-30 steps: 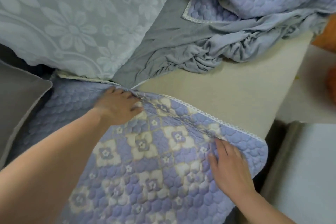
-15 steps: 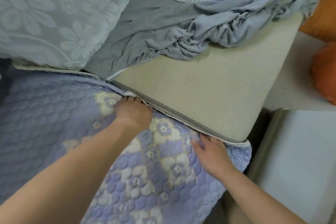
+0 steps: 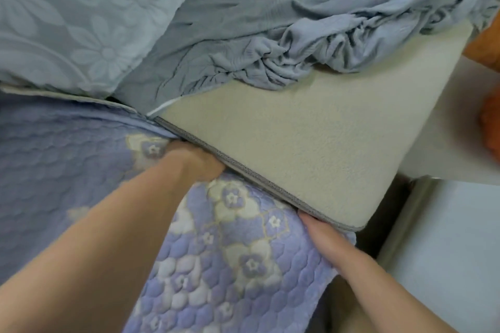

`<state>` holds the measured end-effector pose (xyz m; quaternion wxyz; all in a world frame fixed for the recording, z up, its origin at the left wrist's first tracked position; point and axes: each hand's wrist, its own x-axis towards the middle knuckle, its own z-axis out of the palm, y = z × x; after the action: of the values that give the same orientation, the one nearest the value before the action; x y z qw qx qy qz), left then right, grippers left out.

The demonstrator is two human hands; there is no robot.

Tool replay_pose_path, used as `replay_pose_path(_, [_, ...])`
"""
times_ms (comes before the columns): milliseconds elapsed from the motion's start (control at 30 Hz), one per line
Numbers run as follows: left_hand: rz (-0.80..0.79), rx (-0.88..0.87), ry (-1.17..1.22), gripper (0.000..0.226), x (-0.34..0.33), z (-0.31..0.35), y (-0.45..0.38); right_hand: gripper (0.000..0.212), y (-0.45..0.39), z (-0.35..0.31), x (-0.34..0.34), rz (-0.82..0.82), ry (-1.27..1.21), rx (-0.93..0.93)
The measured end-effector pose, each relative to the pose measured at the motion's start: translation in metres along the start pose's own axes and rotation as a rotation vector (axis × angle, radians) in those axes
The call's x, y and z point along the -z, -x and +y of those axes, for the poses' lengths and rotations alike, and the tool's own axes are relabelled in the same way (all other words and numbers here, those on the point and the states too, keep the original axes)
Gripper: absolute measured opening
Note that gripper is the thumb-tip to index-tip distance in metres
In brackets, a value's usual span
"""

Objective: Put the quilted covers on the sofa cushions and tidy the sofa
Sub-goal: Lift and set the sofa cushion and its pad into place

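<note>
Where the quilted cover [image 3: 224,257] meets the grey-piped edge of the beige seat cushion [image 3: 311,149], both hands push into the seam, as the head view shows. At centre left, the left hand [image 3: 194,162] presses down on the cover, its fingers hidden under the cushion edge, so whether they grip the fabric cannot be told. At lower right, the right hand [image 3: 327,240] lies on the cover's corner with its fingers reaching under the cushion's near corner; their curl cannot be told either. The lilac, flower-patterned cover fills the lower left and centre of the frame, its far edge tucked beneath the cushion. A second, crumpled cover [image 3: 297,43] with a gathered grey hem lies heaped on the cushion's far side in the upper centre. A pale floral back cushion [image 3: 81,16] occupies the upper left. An orange object [image 3: 489,127] shows at the right edge.
</note>
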<state>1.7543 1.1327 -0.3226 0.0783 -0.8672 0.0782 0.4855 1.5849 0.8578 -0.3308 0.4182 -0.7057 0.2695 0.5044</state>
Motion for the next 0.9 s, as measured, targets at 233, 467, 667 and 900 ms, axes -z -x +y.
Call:
replay_pose_path(233, [0.246, -0.312, -0.214, 0.065, -0.026, 0.008, 0.045, 0.051, 0.033, -0.010, -0.012, 0.149, 0.347, 0.203])
replay_pose_path(467, [0.028, -0.175, -0.111, 0.063, -0.012, 0.047, 0.015, 0.067, 0.012, -0.035, -0.002, -0.003, 0.143, 0.026])
replay_pose_path(667, [-0.002, -0.372, -0.180, 0.058, -0.017, 0.077, 0.052, 0.055, 0.025, -0.035, -0.004, 0.016, 0.361, 0.107])
replay_pose_path(900, [-0.051, -0.217, -0.021, 0.039, -0.021, 0.143, 0.035, 0.046, 0.004, -0.031, 0.003, -0.066, 0.398, 0.042])
